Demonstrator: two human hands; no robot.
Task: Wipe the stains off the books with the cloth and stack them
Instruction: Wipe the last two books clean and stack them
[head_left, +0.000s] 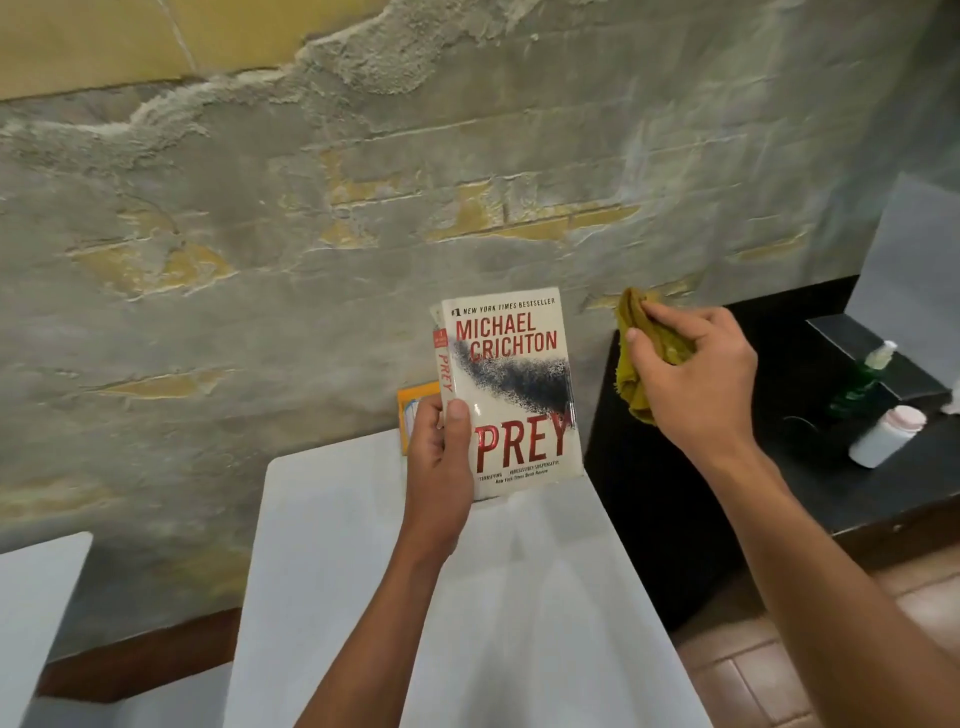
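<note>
My left hand (441, 452) grips a white paperback (514, 384) by its lower spine edge and holds it upright above the white table (332, 571), cover facing me. The cover has red lettering and a dark smudge-like swarm across the middle. My right hand (685, 374) holds a bunched mustard-yellow cloth (636, 358) in the air just right of the book, apart from it. An orange book (410, 415) lies on the table's far edge, mostly hidden behind my left hand and the paperback.
A rough, peeling wall stands right behind the table. To the right is a black counter (857, 493) with a green spray bottle (862, 379) and a white container (885, 434). Another white surface (36, 597) shows at the left; tiled floor at the lower right.
</note>
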